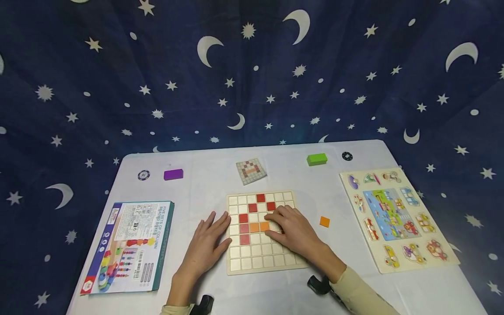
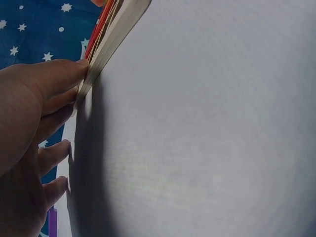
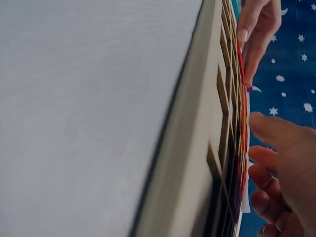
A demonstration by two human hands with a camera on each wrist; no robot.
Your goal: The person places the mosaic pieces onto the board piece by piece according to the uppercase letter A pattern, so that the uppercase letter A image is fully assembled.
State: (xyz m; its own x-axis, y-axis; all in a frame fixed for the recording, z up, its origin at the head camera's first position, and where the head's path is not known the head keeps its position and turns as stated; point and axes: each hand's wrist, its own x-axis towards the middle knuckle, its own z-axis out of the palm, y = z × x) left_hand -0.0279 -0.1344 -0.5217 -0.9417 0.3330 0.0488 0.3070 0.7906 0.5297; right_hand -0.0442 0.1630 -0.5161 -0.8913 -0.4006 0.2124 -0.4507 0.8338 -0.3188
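Observation:
A wooden grid board [image 1: 261, 251] lies at the table's middle, with red tiles [image 1: 243, 218] and orange tiles [image 1: 254, 227] set in its squares. My left hand [image 1: 212, 232] lies flat on the table, fingers straight against the board's left edge [image 2: 111, 39]. My right hand [image 1: 281, 225] rests on the board, its fingertips on the squares beside the orange tiles. Nothing shows pinched in it. In the right wrist view the right hand [image 3: 281, 168] hovers close over the board [image 3: 197, 148]. One loose orange tile [image 1: 324, 221] lies to the right of the board.
A pattern card [image 1: 250, 170] lies behind the board. A green block [image 1: 316, 159], a purple block [image 1: 173, 174] and two round chips [image 1: 143, 175] sit at the back. A toy box [image 1: 127, 246] lies left, a vehicle peg puzzle [image 1: 397, 218] right.

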